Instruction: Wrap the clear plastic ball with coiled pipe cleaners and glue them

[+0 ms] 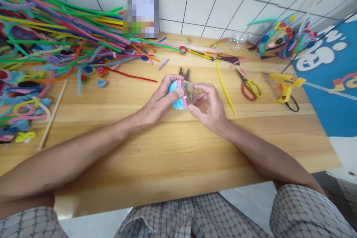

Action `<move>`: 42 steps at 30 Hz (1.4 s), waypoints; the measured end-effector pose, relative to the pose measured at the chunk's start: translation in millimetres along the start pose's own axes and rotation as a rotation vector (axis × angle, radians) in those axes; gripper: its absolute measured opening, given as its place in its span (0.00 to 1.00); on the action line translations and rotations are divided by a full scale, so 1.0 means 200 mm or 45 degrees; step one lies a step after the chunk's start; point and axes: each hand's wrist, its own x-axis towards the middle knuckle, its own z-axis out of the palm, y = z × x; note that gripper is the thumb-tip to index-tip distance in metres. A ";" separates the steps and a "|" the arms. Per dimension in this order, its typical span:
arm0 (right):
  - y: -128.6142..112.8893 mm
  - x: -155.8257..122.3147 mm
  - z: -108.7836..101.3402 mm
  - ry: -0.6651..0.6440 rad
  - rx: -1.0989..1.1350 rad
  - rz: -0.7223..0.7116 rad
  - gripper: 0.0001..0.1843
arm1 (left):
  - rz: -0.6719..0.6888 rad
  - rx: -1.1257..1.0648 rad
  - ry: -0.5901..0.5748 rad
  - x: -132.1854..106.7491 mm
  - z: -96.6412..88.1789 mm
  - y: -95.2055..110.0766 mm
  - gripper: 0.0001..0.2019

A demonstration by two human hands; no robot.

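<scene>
Ball, head view: clear plastic ball [190,92], part-wrapped in blue pipe cleaner [173,103] with a pink band [183,100], between both hands over the table.
Left hand [160,100]: fingers closed round the wrapped side, thumb on the band, probably to stop it slipping.
Right hand [212,109]: half-curled at the clear end, likely steadying; gripping or merely touching, can't tell.
Tools: pliers [184,72] just beyond the ball; scissors [249,87] and yellow glue gun [286,85] rightward, presumably for easy reach.
Table [178,148]: pale wood, pipe-cleaner heap [83,22] at left.
Room: white tiled wall [209,3], blue panel [320,108] at right.
</scene>
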 end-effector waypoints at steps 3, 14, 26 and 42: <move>0.01 0.00 0.01 -0.011 0.081 0.036 0.29 | -0.014 -0.028 -0.001 -0.01 0.01 0.01 0.21; 0.01 0.04 0.00 0.021 0.387 0.166 0.28 | -0.351 -0.578 0.266 0.07 0.05 0.13 0.17; 0.02 0.04 0.00 0.083 0.416 0.199 0.26 | -0.502 -0.848 0.101 0.07 0.04 0.14 0.15; -0.02 0.01 -0.01 0.099 -0.029 -0.138 0.10 | -0.245 -0.424 0.178 0.05 0.03 0.07 0.18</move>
